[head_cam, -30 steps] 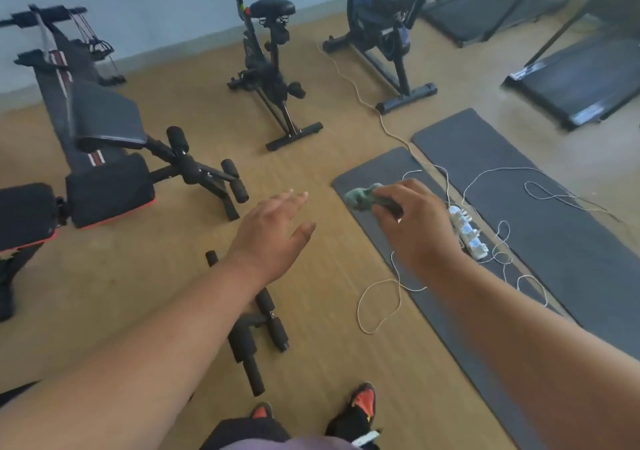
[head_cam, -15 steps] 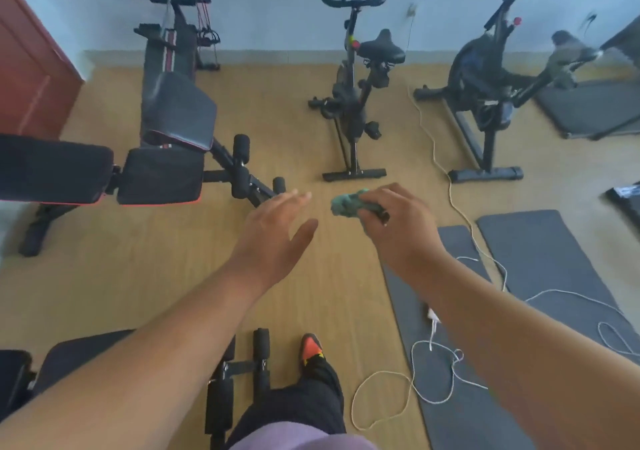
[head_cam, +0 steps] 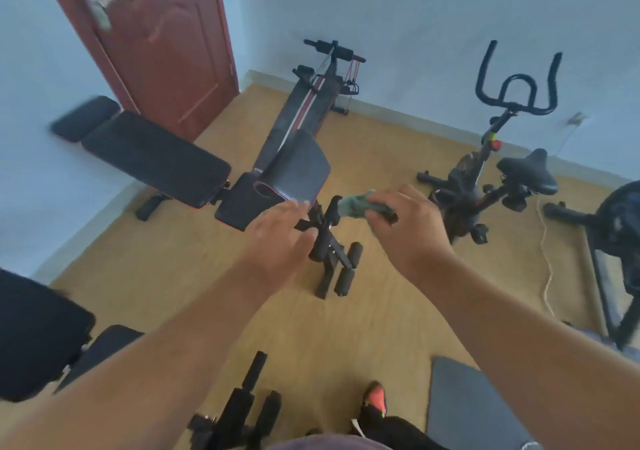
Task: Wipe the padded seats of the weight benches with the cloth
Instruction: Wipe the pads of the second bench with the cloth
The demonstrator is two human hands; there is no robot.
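**Holding the cloth out toward the far bench**

Gripping the green cloth (head_cam: 360, 204), your right hand (head_cam: 408, 227) has its fingers curled around the bunched fabric, held in the air at 12 o'clock. Your left hand (head_cam: 277, 238) floats just beside it at 11 o'clock, fingers straight and loose, holding nothing. Neither hand touches a bench.

Nearest you, at 8 o'clock, lies the dark pad of a near bench (head_cam: 38, 331), with its foot rollers (head_cam: 249, 411) at 6 o'clock and your shoe (head_cam: 375, 397) beside them. A grey mat (head_cam: 460, 401) sits at 4 o'clock.

Beyond your hands, the far bench (head_cam: 156, 158) stretches from 12 toward 10 o'clock; its seat pad (head_cam: 242, 203) shows just past your left fingers, and its leg rollers (head_cam: 343, 269) stand under your hands. An exercise bike (head_cam: 491, 179) stands at 1 o'clock, a door (head_cam: 156, 44) at 11 o'clock. Bare wooden floor (head_cam: 173, 276) lies between the two benches.
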